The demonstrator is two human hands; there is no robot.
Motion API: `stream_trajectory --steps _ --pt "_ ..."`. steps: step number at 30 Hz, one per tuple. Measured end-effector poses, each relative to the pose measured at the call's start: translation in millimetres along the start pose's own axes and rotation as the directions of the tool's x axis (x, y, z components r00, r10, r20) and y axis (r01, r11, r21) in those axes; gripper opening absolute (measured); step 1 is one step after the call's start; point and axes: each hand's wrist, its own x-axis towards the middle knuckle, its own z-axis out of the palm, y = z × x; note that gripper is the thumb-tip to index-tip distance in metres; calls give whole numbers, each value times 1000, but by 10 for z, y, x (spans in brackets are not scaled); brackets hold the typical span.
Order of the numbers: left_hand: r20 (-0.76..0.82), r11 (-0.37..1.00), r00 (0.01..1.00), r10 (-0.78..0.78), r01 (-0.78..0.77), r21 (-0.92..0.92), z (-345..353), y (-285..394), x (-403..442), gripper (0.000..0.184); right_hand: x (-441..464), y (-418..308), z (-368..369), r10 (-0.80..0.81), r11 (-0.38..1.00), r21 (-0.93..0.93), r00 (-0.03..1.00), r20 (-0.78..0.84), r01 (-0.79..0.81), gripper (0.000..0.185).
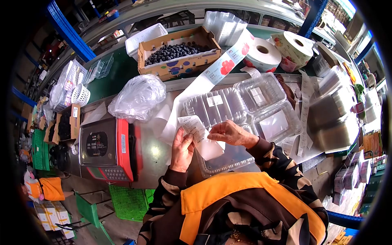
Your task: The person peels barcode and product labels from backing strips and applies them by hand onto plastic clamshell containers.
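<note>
A white printed label hangs between my hands above the clear plastic boxes. My left hand pinches its left edge between thumb and fingers. At its right side my right hand has thumb and fingertips pressed together on the paper's edge. Below the label, a blank white strip lies over an empty clear box. Behind my hands are closed clear boxes with labels on their lids. A long printed label strip runs from a roll towards my hands.
A red scale stands at the left, near a bundled plastic bag. Behind is a cardboard box of dark berries. Another label roll and stacked clear lids are at the right. A person in orange is far left.
</note>
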Motion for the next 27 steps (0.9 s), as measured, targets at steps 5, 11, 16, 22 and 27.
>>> stream_trajectory --steps 5,11,16,22,27 --pt "-61 990 995 -73 80 118 -4 -23 2 31 -10 -59 58 -11 990 -139 1000 -20 8 39" --pt "-74 984 995 -65 76 159 -91 10 21 17 3 33 13 97 953 288 995 -1 -93 31" --pt "-55 988 992 -114 119 96 -184 -16 26 19 -54 -11 -50 -171 950 266 985 14 161 31" --pt "-38 983 984 -172 174 56 -123 -129 15 18 -103 -250 -110 -237 934 -265 971 41 239 25" --pt "-81 969 967 -241 236 -67 -134 -239 -21 21 -189 -197 -52 -575 691 -563 817 -48 454 17"
